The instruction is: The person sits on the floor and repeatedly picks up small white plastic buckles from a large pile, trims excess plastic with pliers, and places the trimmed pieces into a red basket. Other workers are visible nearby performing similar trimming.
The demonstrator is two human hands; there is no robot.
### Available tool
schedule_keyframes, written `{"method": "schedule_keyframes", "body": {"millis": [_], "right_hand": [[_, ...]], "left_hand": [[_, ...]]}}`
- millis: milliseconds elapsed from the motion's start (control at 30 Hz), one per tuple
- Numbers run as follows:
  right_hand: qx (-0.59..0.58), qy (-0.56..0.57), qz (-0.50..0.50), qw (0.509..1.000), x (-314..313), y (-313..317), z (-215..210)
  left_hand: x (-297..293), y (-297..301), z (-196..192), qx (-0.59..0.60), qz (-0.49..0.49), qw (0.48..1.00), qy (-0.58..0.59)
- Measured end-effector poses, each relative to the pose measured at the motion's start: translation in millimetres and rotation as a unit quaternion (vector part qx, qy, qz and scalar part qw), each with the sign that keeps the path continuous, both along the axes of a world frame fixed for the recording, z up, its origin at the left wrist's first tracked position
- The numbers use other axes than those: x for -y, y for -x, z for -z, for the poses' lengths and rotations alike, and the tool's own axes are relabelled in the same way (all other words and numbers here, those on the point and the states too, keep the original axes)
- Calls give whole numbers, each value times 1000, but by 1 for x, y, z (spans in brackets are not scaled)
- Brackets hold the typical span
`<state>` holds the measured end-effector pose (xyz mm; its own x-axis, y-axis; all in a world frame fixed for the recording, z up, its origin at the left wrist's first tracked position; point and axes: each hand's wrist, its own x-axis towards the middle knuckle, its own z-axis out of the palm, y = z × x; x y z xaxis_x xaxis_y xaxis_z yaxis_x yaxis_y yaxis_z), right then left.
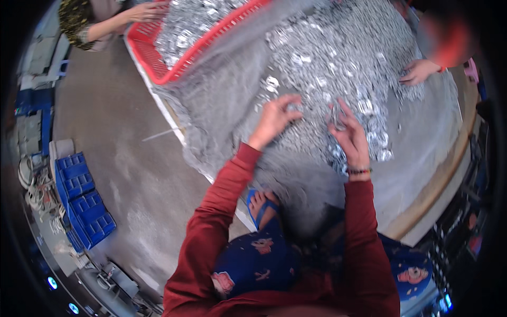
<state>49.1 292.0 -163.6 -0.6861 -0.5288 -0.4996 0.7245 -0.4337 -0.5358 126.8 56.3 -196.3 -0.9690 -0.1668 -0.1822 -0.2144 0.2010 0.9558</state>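
Observation:
A large heap of small silvery metal pieces [343,42] spreads over the sheet in front of me. Above its near left part is my left hand [275,120], thumb and index finger curved with a gap between them and nothing visible in it. My right hand [350,134], palm partly turned up, has a small shiny metal piece [338,117] between thumb and fingers; blur hides its exact shape. Brighter, larger pieces [365,107] lie just beyond and beside that hand. A few loose bright pieces [271,83] lie beyond my left hand.
A red plastic basket [182,68] full of metal pieces stands at the far left, with another person's hand [148,11] at it. A second person's hand [420,71] touches the heap at the right. Grey netting [222,100] bunches left. Blue divided trays [87,198] stand far left.

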Motion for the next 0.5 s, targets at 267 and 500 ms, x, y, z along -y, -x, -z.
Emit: {"method": "schedule_keyframes", "body": {"millis": [267,500], "right_hand": [[114,-41,77,990,20,-5,8],[75,-64,25,995,11,-11,9]], "left_hand": [[15,15,-26,85,3,984,-159],[6,17,-24,130,8,899,-419]]}}
